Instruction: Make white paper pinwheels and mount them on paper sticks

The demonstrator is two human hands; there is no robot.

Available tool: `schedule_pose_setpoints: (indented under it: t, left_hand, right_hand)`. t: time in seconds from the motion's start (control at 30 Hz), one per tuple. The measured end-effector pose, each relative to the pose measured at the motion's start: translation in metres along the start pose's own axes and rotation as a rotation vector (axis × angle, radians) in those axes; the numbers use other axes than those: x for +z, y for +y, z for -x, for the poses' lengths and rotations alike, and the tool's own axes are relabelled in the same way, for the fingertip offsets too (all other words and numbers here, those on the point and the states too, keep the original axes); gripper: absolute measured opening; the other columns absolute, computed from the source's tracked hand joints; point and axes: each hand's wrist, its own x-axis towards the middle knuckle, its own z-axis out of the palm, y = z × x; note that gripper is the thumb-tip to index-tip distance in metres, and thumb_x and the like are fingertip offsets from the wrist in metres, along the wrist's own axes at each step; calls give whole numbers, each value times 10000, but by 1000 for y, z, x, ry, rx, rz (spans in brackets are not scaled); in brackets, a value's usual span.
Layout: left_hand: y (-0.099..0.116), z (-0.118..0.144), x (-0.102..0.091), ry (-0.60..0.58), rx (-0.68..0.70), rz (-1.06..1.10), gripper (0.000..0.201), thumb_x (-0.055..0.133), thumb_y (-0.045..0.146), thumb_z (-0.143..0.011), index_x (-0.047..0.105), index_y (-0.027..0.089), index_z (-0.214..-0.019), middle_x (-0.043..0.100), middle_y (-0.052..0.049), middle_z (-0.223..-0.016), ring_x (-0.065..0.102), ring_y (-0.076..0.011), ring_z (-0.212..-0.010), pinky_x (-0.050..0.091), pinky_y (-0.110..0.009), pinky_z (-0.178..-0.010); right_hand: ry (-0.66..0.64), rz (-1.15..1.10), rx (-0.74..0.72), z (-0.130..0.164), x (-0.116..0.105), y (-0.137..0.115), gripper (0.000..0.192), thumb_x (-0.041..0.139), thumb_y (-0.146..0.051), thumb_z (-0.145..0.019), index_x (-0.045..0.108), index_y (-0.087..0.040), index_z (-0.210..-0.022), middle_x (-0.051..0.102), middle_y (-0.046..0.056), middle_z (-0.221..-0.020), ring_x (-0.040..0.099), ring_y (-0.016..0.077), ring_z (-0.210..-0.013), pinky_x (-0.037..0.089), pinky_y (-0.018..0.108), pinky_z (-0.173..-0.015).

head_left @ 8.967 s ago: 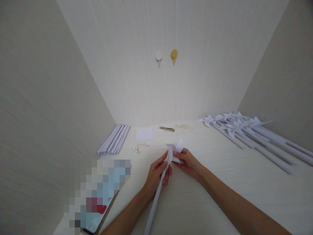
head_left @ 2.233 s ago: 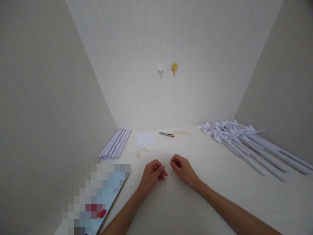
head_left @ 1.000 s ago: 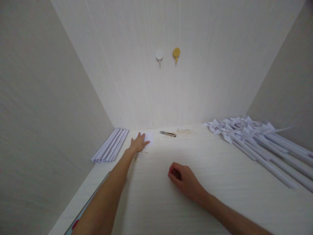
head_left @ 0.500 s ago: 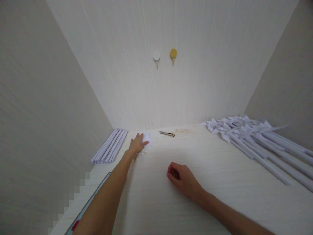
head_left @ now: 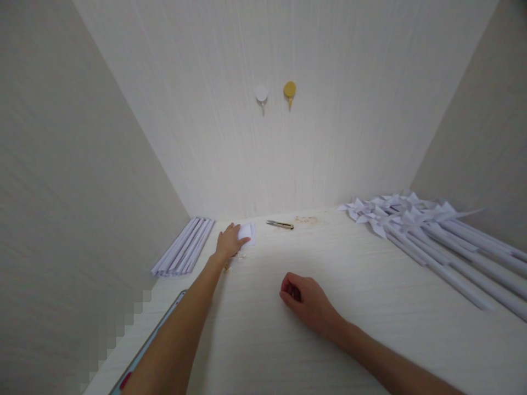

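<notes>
Paper squares (head_left: 248,231) lie far back on the counter (head_left: 370,307), under your left hand (head_left: 229,241). Nearest you, your right hand (head_left: 307,299) rests curled into a loose fist, seemingly empty. Farther off, your left arm stretches straight out, fingers (head_left: 241,241) spread on the stack, possibly pinching its edge.

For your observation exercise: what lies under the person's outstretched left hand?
Under the left hand lies a small stack of white paper squares on the table; its near-left part is covered, as is anything beneath the palm.
</notes>
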Motion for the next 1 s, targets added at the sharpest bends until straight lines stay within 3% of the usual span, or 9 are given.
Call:
schedule_pose_setpoints:
  t: [1.0]
  left_hand:
    - [7, 7, -3, 101, 2, -72, 531, 411, 425, -747, 374, 120, -1181, 317, -171, -1301, 294, -238, -1190, 186, -421, -968]
  right_hand:
    - [-2, 29, -19, -1, 2, 2, 84, 460, -132, -670, 520, -171, -625, 510, -20, -523, 422, 81, -478, 292, 189, -468]
